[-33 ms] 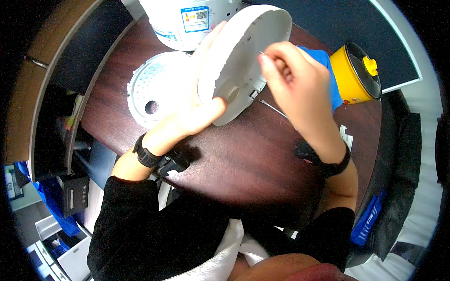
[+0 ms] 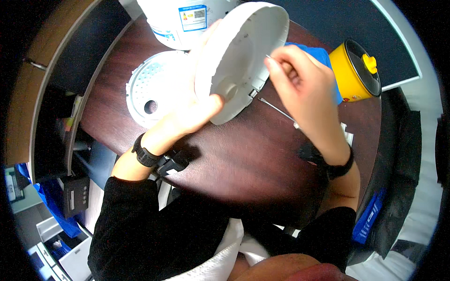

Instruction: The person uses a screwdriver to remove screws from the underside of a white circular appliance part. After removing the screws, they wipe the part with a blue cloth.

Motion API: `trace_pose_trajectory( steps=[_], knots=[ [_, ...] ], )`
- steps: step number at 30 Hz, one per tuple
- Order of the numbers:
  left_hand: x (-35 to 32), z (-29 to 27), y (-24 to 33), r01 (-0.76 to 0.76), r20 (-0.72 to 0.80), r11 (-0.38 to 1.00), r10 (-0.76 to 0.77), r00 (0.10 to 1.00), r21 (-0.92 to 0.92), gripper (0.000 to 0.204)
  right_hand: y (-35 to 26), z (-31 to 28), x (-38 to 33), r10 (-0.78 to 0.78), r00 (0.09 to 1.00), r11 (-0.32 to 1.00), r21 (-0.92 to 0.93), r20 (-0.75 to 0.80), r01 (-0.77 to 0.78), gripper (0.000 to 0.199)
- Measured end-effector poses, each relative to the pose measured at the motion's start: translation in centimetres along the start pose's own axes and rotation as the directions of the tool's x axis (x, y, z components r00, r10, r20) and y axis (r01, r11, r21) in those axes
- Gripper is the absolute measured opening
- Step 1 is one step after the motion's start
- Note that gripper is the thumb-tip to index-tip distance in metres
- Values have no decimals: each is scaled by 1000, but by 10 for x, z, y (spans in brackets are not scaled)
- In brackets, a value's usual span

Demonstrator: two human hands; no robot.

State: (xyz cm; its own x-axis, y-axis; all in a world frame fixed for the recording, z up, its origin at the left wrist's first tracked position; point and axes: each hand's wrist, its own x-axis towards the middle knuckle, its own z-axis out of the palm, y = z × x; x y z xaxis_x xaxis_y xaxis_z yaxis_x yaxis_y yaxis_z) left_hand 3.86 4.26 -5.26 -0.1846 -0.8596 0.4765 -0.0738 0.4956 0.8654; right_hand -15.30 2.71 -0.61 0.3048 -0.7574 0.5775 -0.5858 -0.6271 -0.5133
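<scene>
My left hand (image 2: 201, 112) grips a round white plastic lid shell (image 2: 246, 61) by its near left edge. The shell is tilted up, and its hollow inside faces right. Beside that inside, my right hand (image 2: 304, 79) is closed in a pinch, slightly apart from the shell. A thin light tip shows at the fingertips, too small to name. Below the right hand a slim screwdriver (image 2: 277, 110) lies on the dark wooden table (image 2: 234, 154). To the left, partly behind my left hand, rests a white perforated disc (image 2: 140, 89) with one larger round hole.
At the back stands a white appliance body (image 2: 164, 23) with a blue-edged label. A yellow pot (image 2: 349, 72) with a dark lid is at the right, next to a blue cloth-like item (image 2: 318, 54). Near my left wrist lies a small black object (image 2: 172, 164).
My right hand has shifted slightly right, away from the shell. The shell has moved a little left and up with my left hand, and more of the screwdriver shows.
</scene>
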Motion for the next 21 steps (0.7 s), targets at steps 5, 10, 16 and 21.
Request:
trace_pose_trajectory(
  steps=[5, 10, 16, 21],
  knots=[
    [-2, -2, -2, 242, -78, 948, -263, 962, -207, 64, 21, -66, -58, 297, 941, 943, -206, 163, -262, 10],
    [-7, -22, -21, 153, -224, 987, -161, 961, -50, 58, 39, -128, -128, 565, 804, 790, -406, 188, -460, 13],
    [-7, -36, -52, -73, -174, 997, 71, 982, -6, 58, 61, -151, -201, 857, 513, 498, -341, 50, -798, 19],
    [-9, -35, -52, -18, -217, 997, 0, 976, -82, 61, 74, -153, -228, 929, 367, 357, -344, 39, -868, 24]
  ],
)
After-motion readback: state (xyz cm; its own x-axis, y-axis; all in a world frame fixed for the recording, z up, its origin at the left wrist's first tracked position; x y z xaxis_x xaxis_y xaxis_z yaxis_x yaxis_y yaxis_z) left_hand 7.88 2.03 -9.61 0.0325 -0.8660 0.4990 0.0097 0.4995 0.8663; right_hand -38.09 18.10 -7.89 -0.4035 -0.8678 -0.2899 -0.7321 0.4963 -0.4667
